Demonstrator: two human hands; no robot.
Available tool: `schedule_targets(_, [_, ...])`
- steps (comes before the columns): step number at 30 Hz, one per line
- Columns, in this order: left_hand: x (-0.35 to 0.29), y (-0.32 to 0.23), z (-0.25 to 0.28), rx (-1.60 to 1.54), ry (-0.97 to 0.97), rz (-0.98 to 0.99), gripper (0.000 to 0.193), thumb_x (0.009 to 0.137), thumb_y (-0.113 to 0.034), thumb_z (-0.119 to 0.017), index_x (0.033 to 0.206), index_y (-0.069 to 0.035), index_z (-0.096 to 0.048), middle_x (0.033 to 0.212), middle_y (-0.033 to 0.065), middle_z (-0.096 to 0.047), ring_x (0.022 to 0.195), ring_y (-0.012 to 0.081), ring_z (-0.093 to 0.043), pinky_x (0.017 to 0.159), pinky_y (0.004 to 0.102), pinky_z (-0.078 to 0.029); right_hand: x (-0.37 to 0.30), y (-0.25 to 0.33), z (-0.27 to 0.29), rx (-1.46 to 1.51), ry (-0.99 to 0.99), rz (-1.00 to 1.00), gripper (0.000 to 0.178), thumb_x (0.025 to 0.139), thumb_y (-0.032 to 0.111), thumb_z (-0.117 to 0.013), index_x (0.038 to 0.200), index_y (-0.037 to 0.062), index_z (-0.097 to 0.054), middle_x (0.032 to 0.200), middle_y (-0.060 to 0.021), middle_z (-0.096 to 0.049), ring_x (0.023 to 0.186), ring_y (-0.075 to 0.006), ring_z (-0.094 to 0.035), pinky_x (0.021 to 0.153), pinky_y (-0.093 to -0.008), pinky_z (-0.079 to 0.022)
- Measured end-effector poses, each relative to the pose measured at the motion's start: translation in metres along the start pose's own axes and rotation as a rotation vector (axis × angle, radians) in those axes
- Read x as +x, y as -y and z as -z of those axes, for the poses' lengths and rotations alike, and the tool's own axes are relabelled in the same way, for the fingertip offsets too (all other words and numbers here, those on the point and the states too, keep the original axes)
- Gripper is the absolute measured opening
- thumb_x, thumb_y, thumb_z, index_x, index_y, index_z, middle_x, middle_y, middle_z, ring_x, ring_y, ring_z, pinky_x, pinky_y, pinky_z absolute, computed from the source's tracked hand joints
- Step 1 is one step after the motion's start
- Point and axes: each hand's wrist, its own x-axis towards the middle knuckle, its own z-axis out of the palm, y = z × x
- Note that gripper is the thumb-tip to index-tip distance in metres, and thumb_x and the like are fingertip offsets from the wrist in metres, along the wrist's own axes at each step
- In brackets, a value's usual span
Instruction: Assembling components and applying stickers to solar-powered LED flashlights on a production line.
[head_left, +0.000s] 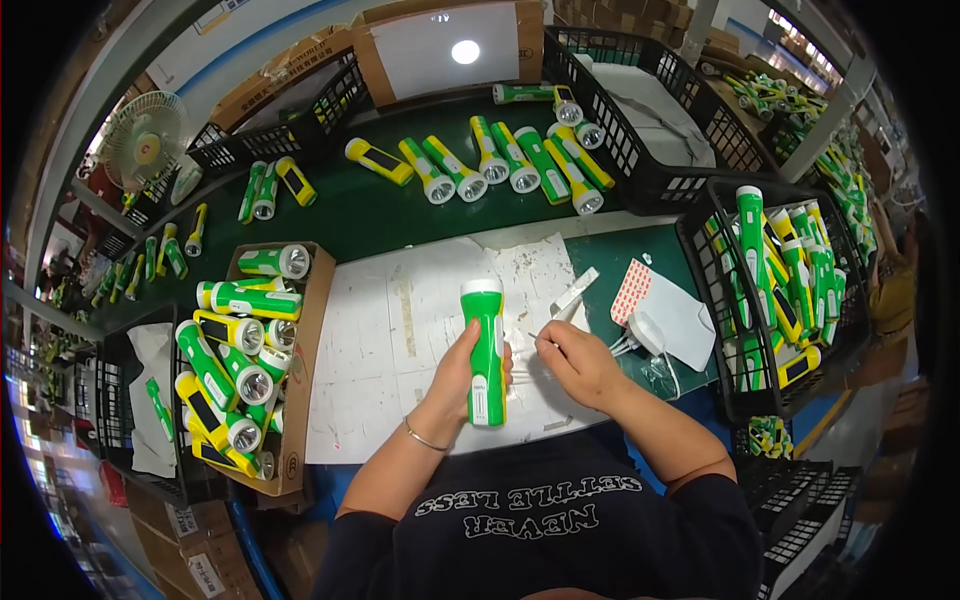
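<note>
The left hand (456,378) grips the green-and-yellow flashlight (486,365) between thumb and fingers, its white head (482,287) beyond them. The right hand (578,368) curls nearby; whether its fingertips pinch anything, I cannot tell.

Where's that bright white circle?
In the head view, the bright white circle is at top centre, on the white board beyond the held flashlight.

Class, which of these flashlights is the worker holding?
The green-and-yellow flashlight in the left hand. It alone is above the white sheet; the others lie elsewhere, such as on the green table or in the cardboard box.
</note>
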Motion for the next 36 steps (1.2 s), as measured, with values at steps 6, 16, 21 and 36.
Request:
schedule_targets(6, [-0.003,-0.008,-0.013,0.145,0.0,-0.175,0.03,0.095,-0.036,-0.043,0.103,-0.007,-0.044,0.077,0.0093,-0.057,0.062,0.016,-0.056,0.055,0.0288,-0.05,0.001,0.02,-0.002,-0.393,-0.003,0.252,0.01,0.081,0.018,-0.059,0.083,0.0081,-0.061,0.075,-0.007,-0.059,0.06,-0.0282,-0.058,0.051,-0.0356,-0.047])
schedule_targets(16, [-0.006,0.006,-0.003,0.49,-0.01,-0.459,0.036,0.099,-0.037,-0.031,0.114,-0.006,-0.043,0.09,0.0075,-0.056,0.078,0.0126,-0.055,0.069,0.0273,-0.048,0.001,0.03,-0.021,-0.645,0.061,0.461,0.012,0.075,0.018,-0.061,0.07,0.0102,-0.054,0.065,-0.0038,-0.052,0.049,-0.02,-0.056,0.042,-0.032,-0.044])
schedule_targets(21, [-0.007,0.007,0.008,0.433,-0.002,-0.542,0.045,0.098,-0.044,-0.028,0.109,-0.005,-0.045,0.083,0.0111,-0.057,0.069,0.0159,-0.057,0.064,0.0288,-0.049,-0.02,0.042,-0.015,-0.462,0.5,0.492,0.011,0.074,0.018,-0.062,0.068,0.0138,-0.054,0.064,-0.0038,-0.051,0.049,-0.0234,-0.054,0.044,-0.0346,-0.044])
schedule_targets(36, [-0.021,0.0,0.0,0.528,-0.019,-0.479,0.036,0.092,-0.023,-0.053,0.119,-0.003,-0.04,0.094,0.004,-0.053,0.078,0.0105,-0.052,0.07,0.0252,-0.045,0.003,-0.006,-0.038,0.297,0.062,-0.119,0.045,0.083,0.018,-0.067,0.058,0.0093,-0.031,0.056,0.0062,-0.034,0.056,-0.0036,-0.029,0.047,-0.0234,-0.026])
